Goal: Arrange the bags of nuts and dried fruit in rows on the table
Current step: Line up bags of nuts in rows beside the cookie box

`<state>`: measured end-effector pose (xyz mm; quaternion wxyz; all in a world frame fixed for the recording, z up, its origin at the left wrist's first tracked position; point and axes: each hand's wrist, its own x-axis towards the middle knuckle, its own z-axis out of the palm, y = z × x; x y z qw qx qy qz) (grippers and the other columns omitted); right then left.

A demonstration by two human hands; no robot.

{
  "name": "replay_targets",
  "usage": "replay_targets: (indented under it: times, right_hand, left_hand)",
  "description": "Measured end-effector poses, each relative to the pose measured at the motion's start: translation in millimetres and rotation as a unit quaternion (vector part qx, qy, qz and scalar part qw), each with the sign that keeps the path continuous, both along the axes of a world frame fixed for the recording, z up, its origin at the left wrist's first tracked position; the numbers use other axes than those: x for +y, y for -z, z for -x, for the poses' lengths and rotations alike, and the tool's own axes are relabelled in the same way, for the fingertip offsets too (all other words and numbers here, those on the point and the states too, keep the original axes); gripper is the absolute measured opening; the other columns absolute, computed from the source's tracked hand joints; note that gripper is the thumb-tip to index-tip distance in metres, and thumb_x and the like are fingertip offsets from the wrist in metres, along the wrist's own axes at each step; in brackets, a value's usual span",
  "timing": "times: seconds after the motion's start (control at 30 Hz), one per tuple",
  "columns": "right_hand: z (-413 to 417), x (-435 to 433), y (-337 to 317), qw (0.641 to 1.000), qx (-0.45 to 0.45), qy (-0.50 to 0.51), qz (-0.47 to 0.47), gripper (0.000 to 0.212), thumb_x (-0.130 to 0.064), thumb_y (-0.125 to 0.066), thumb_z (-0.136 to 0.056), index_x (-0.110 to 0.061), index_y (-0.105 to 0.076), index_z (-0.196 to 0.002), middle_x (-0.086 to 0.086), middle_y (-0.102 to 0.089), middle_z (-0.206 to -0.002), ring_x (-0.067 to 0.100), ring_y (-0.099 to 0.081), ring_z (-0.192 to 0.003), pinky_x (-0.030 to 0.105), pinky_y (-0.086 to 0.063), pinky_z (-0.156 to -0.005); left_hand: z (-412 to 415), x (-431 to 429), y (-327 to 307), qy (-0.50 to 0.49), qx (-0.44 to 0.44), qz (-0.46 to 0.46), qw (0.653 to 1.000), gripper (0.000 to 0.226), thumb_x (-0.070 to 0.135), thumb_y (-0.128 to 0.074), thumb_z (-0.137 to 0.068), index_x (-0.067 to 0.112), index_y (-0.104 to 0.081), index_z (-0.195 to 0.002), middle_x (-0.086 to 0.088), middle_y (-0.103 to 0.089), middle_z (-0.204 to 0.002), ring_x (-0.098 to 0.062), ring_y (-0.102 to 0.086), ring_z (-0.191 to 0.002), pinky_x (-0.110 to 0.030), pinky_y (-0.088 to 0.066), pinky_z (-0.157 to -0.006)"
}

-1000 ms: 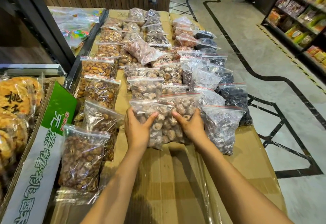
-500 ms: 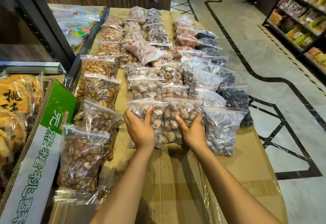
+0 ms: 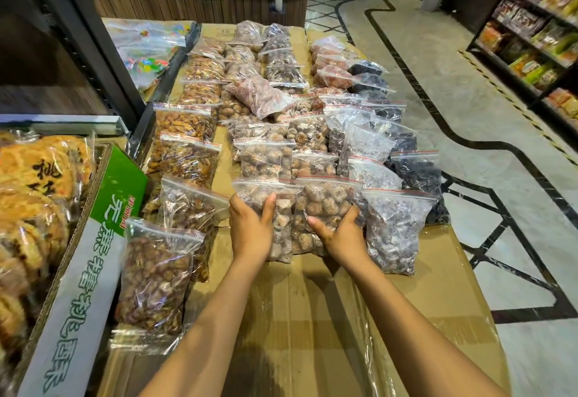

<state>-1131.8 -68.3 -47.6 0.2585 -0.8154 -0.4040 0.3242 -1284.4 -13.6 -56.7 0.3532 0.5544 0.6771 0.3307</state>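
Many clear zip bags of nuts and dried fruit lie in rows on the cardboard-covered table [image 3: 312,318]. At the near end of the middle rows are two bags of pale brown, round dried pieces. My left hand [image 3: 250,234] grips the left bag [image 3: 266,193], thumb on top and fingers round its left edge. My right hand [image 3: 341,237] grips the right bag [image 3: 325,199] at its lower right edge. The two bags touch side by side. A bag of dark nuts [image 3: 153,277] lies nearest me on the left, and a greyish bag [image 3: 394,230] on the right.
A green and white carton [image 3: 93,255] with packs of yellow pastries [image 3: 34,183] stands at the left edge. A dark post [image 3: 93,39] rises behind it. Tiled floor [image 3: 500,177] runs along the right, with snack shelves [image 3: 538,39] beyond.
Both hands have pushed the two bags a little away from me and closer together, so they sit side by side at the row ends.
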Motion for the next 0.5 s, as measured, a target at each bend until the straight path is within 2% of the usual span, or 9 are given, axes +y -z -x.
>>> replay_targets:
  times: [0.07,0.1,0.17,0.23,0.27,0.37,0.5]
  right_hand:
    - [2.0,-2.2,-3.8,1.0,-0.015,0.004,0.01,0.097,-0.058,-0.06,-0.081,0.0,-0.012,-0.142,0.023,-0.058,-0.12,0.037,-0.057,-0.104,0.037,-0.046,-0.074]
    - [3.4,-4.1,-5.4,1.0,-0.025,0.009,0.013,0.098,-0.058,-0.06,-0.081,0.0,-0.012,-0.142,0.023,-0.058,-0.12,0.038,-0.057,-0.106,0.037,-0.046,-0.076]
    - [7.9,-8.9,-8.4,0.999,-0.042,0.015,0.008,0.1,-0.059,-0.06,-0.081,0.0,-0.011,-0.144,0.023,-0.058,-0.122,0.038,-0.056,-0.109,0.038,-0.048,-0.081]
    - [13.2,-13.6,-11.3,0.999,-0.044,0.018,-0.001,0.099,-0.058,-0.062,-0.08,-0.002,-0.011,-0.145,0.023,-0.052,-0.13,0.039,-0.052,-0.117,0.042,-0.046,-0.088]
    - [15.6,-15.1,-12.3,0.999,-0.045,0.019,-0.003,0.1,-0.058,-0.062,-0.08,-0.004,-0.01,-0.145,0.023,-0.048,-0.135,0.039,-0.048,-0.121,0.044,-0.045,-0.093]
    - [25.4,-19.0,-19.8,0.995,-0.098,0.016,-0.03,0.1,-0.058,-0.062,-0.08,-0.006,-0.01,-0.147,0.022,-0.036,-0.144,0.038,-0.034,-0.132,0.046,-0.035,-0.104]
    - [48.7,-15.8,-31.9,0.97,-0.204,-0.028,-0.132,0.093,-0.057,-0.059,-0.082,-0.005,-0.018,-0.146,0.018,-0.034,-0.146,0.033,-0.024,-0.137,0.042,-0.026,-0.113]
  left_hand:
    - [7.5,-14.5,-10.8,0.022,-0.011,0.032,0.999,0.088,0.065,-0.043,-0.085,0.015,-0.008,-0.149,-0.012,-0.026,-0.154,-0.031,-0.032,-0.136,-0.043,-0.033,-0.106]
    - [13.2,-23.4,-14.5,0.03,-0.006,0.036,0.999,0.088,0.067,-0.043,-0.084,0.018,-0.01,-0.15,-0.008,-0.028,-0.153,-0.029,-0.034,-0.136,-0.042,-0.033,-0.105]
    - [28.2,-41.0,-25.9,0.027,0.002,0.014,1.0,0.081,0.067,-0.045,-0.083,0.02,-0.027,-0.146,-0.004,-0.045,-0.143,-0.025,-0.046,-0.127,-0.039,-0.039,-0.098]
    - [49.3,-46.5,-35.9,0.007,-0.01,-0.065,0.998,0.067,0.059,-0.05,-0.082,0.015,-0.048,-0.132,-0.003,-0.059,-0.124,-0.02,-0.056,-0.111,-0.033,-0.045,-0.09]
    - [61.2,-42.8,-40.2,-0.005,-0.01,-0.1,0.995,0.059,0.054,-0.054,-0.083,0.013,-0.052,-0.126,-0.003,-0.06,-0.119,-0.018,-0.057,-0.106,-0.033,-0.046,-0.089]
    - [98.0,-17.5,-50.8,-0.027,0.023,-0.143,0.989,0.052,0.04,-0.059,-0.088,0.01,-0.047,-0.128,-0.01,-0.053,-0.129,-0.02,-0.049,-0.115,-0.037,-0.041,-0.097]
    - [133.2,17.0,-53.6,-0.033,0.074,-0.066,0.995,0.06,0.036,-0.056,-0.091,0.007,-0.036,-0.14,-0.016,-0.043,-0.141,-0.033,-0.04,-0.129,-0.046,-0.035,-0.104]
